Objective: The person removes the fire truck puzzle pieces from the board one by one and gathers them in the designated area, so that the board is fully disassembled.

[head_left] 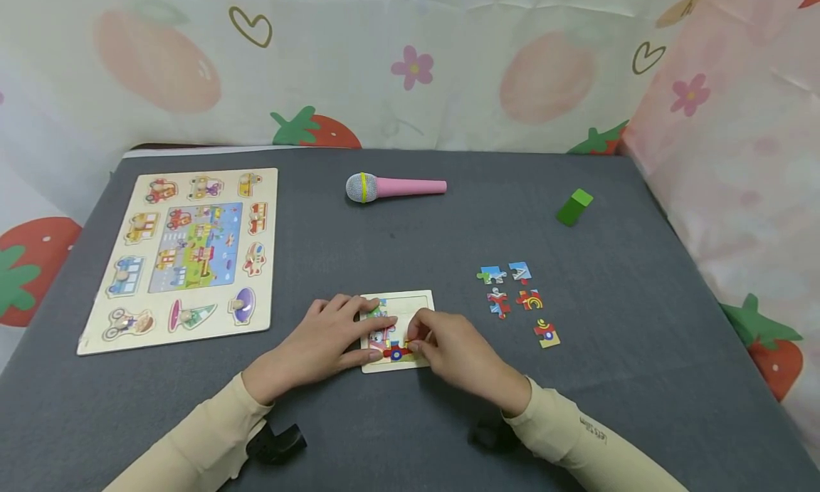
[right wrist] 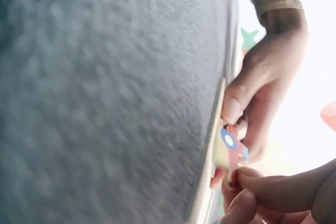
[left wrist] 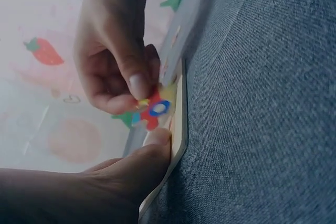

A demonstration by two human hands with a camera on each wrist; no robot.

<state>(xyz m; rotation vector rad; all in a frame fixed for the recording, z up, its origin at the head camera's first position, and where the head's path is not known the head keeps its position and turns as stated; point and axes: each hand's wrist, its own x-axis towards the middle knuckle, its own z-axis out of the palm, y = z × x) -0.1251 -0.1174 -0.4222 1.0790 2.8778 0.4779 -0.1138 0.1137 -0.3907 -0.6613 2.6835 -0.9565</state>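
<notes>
A small jigsaw board (head_left: pixel 410 297) with a pale wooden frame lies at the front middle of the table. My left hand (head_left: pixel 323 335) rests on its left side, fingers stretched over the fitted pieces and thumb near the lower edge. Between thumb and fingertips, my right hand (head_left: pixel 464 353) pinches a puzzle piece (left wrist: pixel 159 107) that is red and yellow with a blue wheel. In the left wrist view this piece is tilted over the board, close to the left thumb. Fitted pieces (head_left: pixel 376 340) on the board's left are partly hidden by the left hand.
Several loose puzzle pieces (head_left: pixel 529 300) lie right of the board. A large wooden vehicle puzzle (head_left: pixel 269 264) is at the left. A pink toy microphone (head_left: pixel 410 186) lies at the back middle, a green block (head_left: pixel 574 207) at the back right. Patterned cloth (head_left: pixel 474 72) hangs behind the table.
</notes>
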